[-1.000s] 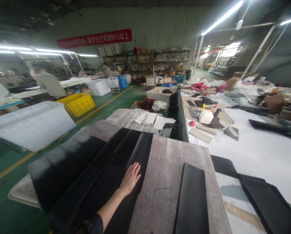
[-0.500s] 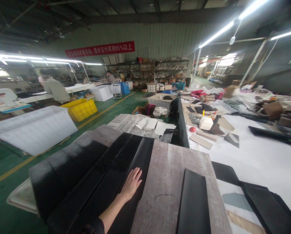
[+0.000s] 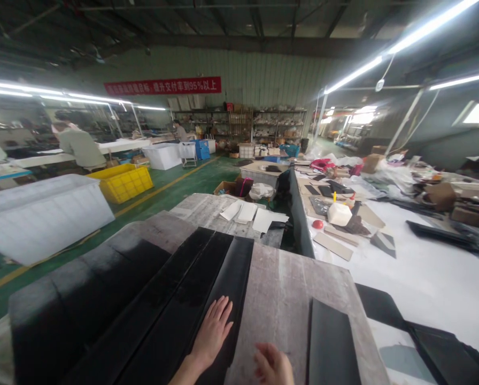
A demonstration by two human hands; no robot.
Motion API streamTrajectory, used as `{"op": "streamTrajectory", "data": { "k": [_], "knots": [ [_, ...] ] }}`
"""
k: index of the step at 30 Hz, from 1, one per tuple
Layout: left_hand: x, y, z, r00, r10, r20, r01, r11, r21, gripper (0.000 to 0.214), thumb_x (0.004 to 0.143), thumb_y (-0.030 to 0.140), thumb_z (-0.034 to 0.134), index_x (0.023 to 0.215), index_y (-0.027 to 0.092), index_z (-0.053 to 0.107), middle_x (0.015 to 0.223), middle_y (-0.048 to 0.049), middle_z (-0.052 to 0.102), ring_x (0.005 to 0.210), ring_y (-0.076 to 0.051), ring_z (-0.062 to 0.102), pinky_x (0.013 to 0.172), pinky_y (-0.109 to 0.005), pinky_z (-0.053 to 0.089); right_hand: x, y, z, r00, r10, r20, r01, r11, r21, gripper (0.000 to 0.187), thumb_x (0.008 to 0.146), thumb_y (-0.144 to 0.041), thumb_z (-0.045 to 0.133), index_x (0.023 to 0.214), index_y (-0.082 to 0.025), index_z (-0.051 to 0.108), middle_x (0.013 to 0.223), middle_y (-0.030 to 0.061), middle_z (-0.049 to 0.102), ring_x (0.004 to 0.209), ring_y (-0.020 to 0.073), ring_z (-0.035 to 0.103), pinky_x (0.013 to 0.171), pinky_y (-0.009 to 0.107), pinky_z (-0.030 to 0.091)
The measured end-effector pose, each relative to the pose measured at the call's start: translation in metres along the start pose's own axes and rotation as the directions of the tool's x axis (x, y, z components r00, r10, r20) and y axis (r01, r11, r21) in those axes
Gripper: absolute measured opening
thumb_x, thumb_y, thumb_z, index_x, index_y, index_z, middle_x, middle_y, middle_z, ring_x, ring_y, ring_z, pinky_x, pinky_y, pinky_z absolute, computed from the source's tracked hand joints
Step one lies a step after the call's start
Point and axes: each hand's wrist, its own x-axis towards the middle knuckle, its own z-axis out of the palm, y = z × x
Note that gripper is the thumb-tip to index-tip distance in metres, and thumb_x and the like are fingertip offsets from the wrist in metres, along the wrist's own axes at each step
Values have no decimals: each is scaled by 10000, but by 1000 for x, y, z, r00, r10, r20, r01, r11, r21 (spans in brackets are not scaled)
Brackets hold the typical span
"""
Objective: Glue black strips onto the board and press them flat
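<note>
My left hand (image 3: 213, 329) lies flat, fingers stretched out, on a long black strip (image 3: 235, 262) of sheet material that looks like leather. Other black strips (image 3: 199, 267) lie side by side to the left of it on the worn board (image 3: 287, 278). Low in the view, my right hand (image 3: 275, 364) is over the bare board, its fingers loosely bent and a little apart, with nothing visible in them. Just right of that hand is a separate black panel (image 3: 331, 342).
A white-topped table (image 3: 424, 267) on the right holds dark pieces, a white glue bottle (image 3: 339, 214) and a red ball-like item (image 3: 317, 224). White cut sheets (image 3: 247, 212) lie ahead. Left are a white bin (image 3: 43, 214), a yellow bin (image 3: 121, 183) and a seated person (image 3: 79, 145).
My right hand has come into view at the bottom. My left hand stays flat on the strip. The camera view has shifted slightly, and the near things sit lower in it.
</note>
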Motion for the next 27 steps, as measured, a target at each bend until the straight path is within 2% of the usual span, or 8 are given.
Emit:
{"op": "streamTrajectory", "data": {
  "k": [2, 5, 11, 15, 18, 21, 24, 27],
  "knots": [
    [0, 0, 2, 1000, 0, -13, 0, 1000, 3, 512, 945, 269, 517, 1439, 236, 388, 1476, -80, 454, 1368, -251, 420, 1090, -486, 446, 28, -15, 19, 999, 2, 36, -3, 1000, 20, 542, 588, -620, 618, 892, -173, 641, 668, 26, 674, 450, 148, 607, 352, 206, 371],
    [-1, 1, 4, 999, 11, -36, -9, 997, 71, 533, 925, 249, 526, 1441, 228, 393, 1475, -87, 457, 1345, -263, 451, 1056, -486, 480, 63, -29, 39, 1000, -21, 17, 21, 1000, 0, 477, 648, -548, 559, 914, -157, 622, 621, -2, 633, 422, 127, 586, 341, 192, 355],
    [3, -4, 7, 979, 123, -161, -74, 956, 282, 479, 901, 251, 477, 1374, 174, 493, 1406, -109, 532, 1256, -258, 544, 948, -427, 558, 110, -35, 61, 1000, 11, -29, -13, 999, -50, 463, 728, -475, 539, 1035, -132, 589, 643, -5, 640, 391, 110, 578, 322, 180, 343],
    [10, -18, 18, 907, 310, -286, -195, 909, 370, 403, 918, 357, 451, 1225, 160, 623, 1233, -110, 655, 1117, -237, 626, 853, -348, 558, 123, -34, 71, 995, 44, -85, -53, 993, -102, 417, 753, -427, 582, 1045, -129, 569, 619, -6, 643, 360, 105, 563, 301, 168, 301],
    [16, -25, 28, 850, 358, -386, -201, 898, 391, 371, 928, 364, 417, 1103, 175, 683, 1110, -100, 703, 1016, -220, 655, 822, -341, 525, 127, -33, 75, 990, 59, -129, -76, 989, -128, 382, 766, -416, 592, 1012, -126, 559, 602, -10, 637, 330, 92, 533, 294, 168, 278],
    [17, -29, 34, 834, 374, -405, -206, 893, 400, 372, 936, 372, 405, 1070, 187, 698, 1074, -88, 716, 988, -213, 663, 815, -340, 512, 130, -33, 76, 985, 80, -154, -103, 984, -146, 335, 789, -396, 567, 988, -127, 552, 584, -11, 639, 309, 85, 511, 295, 171, 287],
    [15, -33, 37, 838, 415, -353, -236, 860, 452, 412, 957, 401, 372, 1092, 190, 699, 1081, -87, 719, 993, -207, 672, 804, -330, 529, 133, -33, 77, 983, 95, -159, -123, 977, -175, 292, 795, -390, 566, 949, -142, 565, 567, -13, 648, 310, 86, 515, 309, 171, 314],
    [12, -35, 41, 847, 437, -302, -248, 829, 502, 384, 957, 334, 368, 1122, 204, 690, 1105, -76, 718, 1003, -193, 681, 801, -312, 545, 136, -35, 77, 984, 111, -143, -141, 965, -221, 264, 780, -421, 599, 855, -167, 590, 526, -20, 640, 303, 93, 513, 313, 172, 315]
  ]
}}
